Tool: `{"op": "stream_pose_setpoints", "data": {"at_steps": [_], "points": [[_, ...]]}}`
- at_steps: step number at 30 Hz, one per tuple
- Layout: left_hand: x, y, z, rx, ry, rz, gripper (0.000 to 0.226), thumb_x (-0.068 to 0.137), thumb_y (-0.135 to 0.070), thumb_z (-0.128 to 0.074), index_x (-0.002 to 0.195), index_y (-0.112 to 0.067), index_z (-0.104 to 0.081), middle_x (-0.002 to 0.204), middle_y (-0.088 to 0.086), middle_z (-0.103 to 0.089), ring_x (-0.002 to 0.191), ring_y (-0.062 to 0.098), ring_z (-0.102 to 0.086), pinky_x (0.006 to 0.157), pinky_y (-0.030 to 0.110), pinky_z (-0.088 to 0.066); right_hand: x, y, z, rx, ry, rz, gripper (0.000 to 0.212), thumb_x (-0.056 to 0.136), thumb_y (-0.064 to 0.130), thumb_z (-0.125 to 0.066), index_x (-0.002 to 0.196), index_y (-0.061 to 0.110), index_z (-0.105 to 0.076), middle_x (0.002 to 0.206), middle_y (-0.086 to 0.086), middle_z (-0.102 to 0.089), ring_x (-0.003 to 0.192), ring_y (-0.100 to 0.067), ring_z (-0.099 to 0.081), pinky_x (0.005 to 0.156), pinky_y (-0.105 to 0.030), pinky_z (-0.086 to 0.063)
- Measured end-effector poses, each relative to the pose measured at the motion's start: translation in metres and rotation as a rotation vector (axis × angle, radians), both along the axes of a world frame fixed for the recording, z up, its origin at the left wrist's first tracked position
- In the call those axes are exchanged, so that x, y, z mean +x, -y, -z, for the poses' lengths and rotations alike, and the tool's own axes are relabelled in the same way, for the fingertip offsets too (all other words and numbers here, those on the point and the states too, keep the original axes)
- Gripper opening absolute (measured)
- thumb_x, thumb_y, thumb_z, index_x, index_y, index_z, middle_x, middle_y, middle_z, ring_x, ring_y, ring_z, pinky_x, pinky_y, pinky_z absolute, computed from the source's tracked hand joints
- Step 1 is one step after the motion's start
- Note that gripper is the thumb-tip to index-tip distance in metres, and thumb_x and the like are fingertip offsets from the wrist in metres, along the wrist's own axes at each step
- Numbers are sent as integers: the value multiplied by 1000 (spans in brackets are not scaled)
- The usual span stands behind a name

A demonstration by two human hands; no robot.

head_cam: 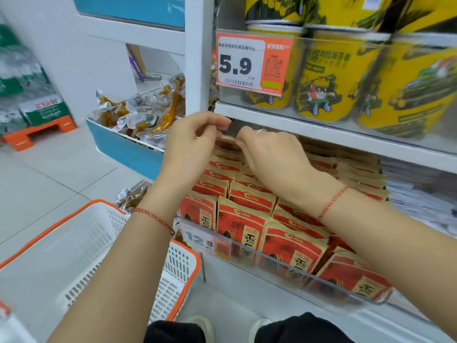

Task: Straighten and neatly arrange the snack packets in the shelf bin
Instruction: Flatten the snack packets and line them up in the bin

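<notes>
Beside our basket [74, 243], the bin [284, 266] holds red packets [244, 226] in rows. At its back, our left hand [193, 142] and right hand [269, 154] pinch one packet [228, 139].

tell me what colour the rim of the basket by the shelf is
Orange, around a white slatted basket; the head view shows it.

Shop: price tag [252, 63], stocked shelves [333, 129], basket [183, 266].

Snack packets [247, 219] in shelf bin [309, 273], tubs [326, 75] on shelf at 12 o'clock, basket [99, 243] at 9, both hands [190, 142] [269, 154] over back packets.
</notes>
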State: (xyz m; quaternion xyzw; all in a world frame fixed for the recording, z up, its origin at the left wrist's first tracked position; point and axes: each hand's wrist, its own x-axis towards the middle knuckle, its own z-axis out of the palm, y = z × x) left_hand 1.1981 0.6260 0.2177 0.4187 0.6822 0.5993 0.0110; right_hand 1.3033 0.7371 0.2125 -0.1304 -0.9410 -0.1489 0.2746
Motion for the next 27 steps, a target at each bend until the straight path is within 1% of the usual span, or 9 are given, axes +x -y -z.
{"op": "stream_pose_setpoints", "data": {"at_steps": [3, 6, 8, 12, 15, 18, 19, 22, 27], "points": [[0, 10, -3, 194, 83, -32, 28, 93, -5, -54, 95, -29, -68, 94, -10, -70, 86, 1, -64, 83, 23, -52, 10, 11, -11, 20, -231, -56, 14, 93, 17, -53, 87, 8, -62, 58, -7, -60, 42, -32, -55, 41, -25, -28], [1, 16, -14, 263, 196, 65, 19, 97, -21, -57, 115, -21, -63, 111, -5, -67, 97, -5, -60, 81, 12, -46, 14, 21, -26, -73, -398, -68, 19, 96, 22, -48, 93, 9, -62, 63, -7, -62, 48, -34, -57, 42, -29, -37], [5, 17, -19, 228, 245, 191, 28, 92, -30, -62, 118, -18, -62, 112, -5, -68, 100, -3, -62, 81, 12, -47, 20, 26, -41, -182, -471, -55, 22, 98, 25, -45, 98, 11, -62, 69, -6, -64, 59, -35, -60, 47, -35, -42], [12, 19, -16, 4, 258, 373, 21, 77, -34, -77, 96, -30, -68, 90, -12, -76, 88, 6, -72, 74, 21, -57, 30, 31, -63, -439, -631, -86, 20, 99, 30, -46, 97, 17, -62, 77, 5, -64, 70, -17, -61, 62, -43, -49], [10, 17, -7, -47, 285, 431, 21, 78, -33, -71, 99, -29, -69, 93, -12, -76, 88, 7, -73, 76, 23, -58, 28, 28, -58, -749, -683, -92, 13, 98, 30, -53, 97, 20, -61, 84, 8, -70, 80, -7, -68, 68, -37, -57], [13, 16, 2, 16, 413, 408, 24, 83, -29, -70, 106, -23, -69, 97, -4, -77, 90, 13, -73, 75, 26, -58, 29, 28, -45, -1236, -714, -112, 16, 97, 27, -54, 106, 16, -62, 84, 2, -73, 75, -10, -72, 60, -23, -56], [15, 16, 4, 46, 440, 390, 26, 82, -32, -70, 105, -23, -68, 96, -3, -77, 89, 14, -73, 74, 27, -58, 30, 28, -42, -1333, -685, -112, 18, 97, 27, -54, 107, 16, -64, 86, 0, -74, 76, -12, -72, 59, -21, -55], [20, 14, 2, 130, 478, 349, 28, 79, -40, -66, 101, -23, -68, 89, -1, -76, 84, 16, -74, 72, 29, -58, 38, 30, -38, -1396, -552, -149, 18, 96, 25, -53, 101, 17, -69, 90, -1, -75, 78, -12, -72, 61, -22, -53], [27, 12, -2, 118, 523, 256, 39, 90, -45, -56, 113, -14, -65, 96, 8, -76, 85, 23, -74, 74, 38, -59, 42, 40, -26, -1532, -547, -199, 20, 94, 27, -56, 92, 13, -70, 84, 0, -76, 70, -9, -70, 50, -17, -49]]}}
